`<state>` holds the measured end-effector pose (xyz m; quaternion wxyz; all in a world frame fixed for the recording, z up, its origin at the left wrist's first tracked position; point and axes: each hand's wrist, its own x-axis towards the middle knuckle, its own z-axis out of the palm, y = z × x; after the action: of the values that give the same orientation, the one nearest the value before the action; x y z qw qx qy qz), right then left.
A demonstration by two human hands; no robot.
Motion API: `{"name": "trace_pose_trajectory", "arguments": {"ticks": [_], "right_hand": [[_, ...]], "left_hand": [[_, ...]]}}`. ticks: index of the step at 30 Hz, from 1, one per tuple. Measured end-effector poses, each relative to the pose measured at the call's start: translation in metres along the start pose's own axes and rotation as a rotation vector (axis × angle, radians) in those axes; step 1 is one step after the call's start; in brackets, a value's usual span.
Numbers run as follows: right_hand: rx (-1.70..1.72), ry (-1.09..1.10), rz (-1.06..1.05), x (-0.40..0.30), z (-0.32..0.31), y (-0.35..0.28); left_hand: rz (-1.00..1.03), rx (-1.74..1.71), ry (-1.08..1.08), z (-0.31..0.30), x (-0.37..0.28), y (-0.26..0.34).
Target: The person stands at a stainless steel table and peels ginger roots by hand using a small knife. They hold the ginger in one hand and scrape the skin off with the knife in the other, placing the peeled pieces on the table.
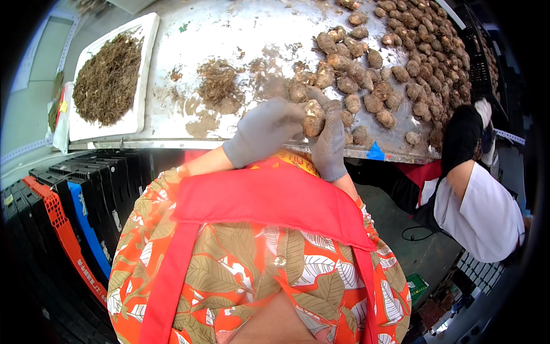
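Observation:
Both my hands wear grey gloves and meet over the front of a metal table [172,124]. My right hand [328,137] is closed around a brown taro corm [314,118], whose partly bared side faces up. Against the corm's left side lies my left hand [268,129], slightly blurred, with its fingers curled; whether it pinches anything is hidden. Just beyond and to the right, loose taro corms [350,71] are scattered on the metal. A small heap of brown root fibres [218,81] and soil lies to the left of my hands.
A white foam tray [148,64] heaped with fibres stands at the left. A large pile of corms [434,56] covers the right side, beside a black crate [477,60]. A co-worker [477,206] is at the table's right end. Stacked crates [99,185] stand below left.

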<state>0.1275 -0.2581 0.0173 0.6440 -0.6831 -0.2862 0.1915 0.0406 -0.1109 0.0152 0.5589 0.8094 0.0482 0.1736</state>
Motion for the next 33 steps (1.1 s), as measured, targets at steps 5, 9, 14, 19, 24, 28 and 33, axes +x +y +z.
{"name": "trace_pose_trajectory", "arguments": {"ticks": [5, 9, 14, 19, 24, 28, 33], "right_hand": [[0.360, 0.039, 0.175, 0.001, -0.001, 0.022], [1.085, -0.075, 0.215, 0.007, 0.004, 0.013], [1.305, 0.002, 0.372, 0.007, 0.005, 0.017], [1.218, 0.064, 0.389, 0.008, 0.000, 0.036], [1.059, 0.239, 0.420, 0.009, 0.008, 0.009], [-0.390, 0.208, -0.141, 0.003, 0.006, 0.028], [-0.345, 0.234, -0.162, 0.006, 0.008, 0.031]], "left_hand": [[-0.026, -0.015, 0.061, 0.000, 0.007, 0.005], [0.074, 0.029, 0.132, 0.003, 0.015, -0.004], [0.156, 0.072, 0.144, 0.005, 0.017, -0.003], [0.131, 0.051, 0.118, 0.005, 0.015, -0.004], [0.089, -0.028, 0.085, 0.009, 0.012, -0.001], [0.124, 0.009, 0.105, 0.012, 0.013, -0.002], [0.103, 0.014, 0.103, 0.015, 0.013, -0.002]]}}
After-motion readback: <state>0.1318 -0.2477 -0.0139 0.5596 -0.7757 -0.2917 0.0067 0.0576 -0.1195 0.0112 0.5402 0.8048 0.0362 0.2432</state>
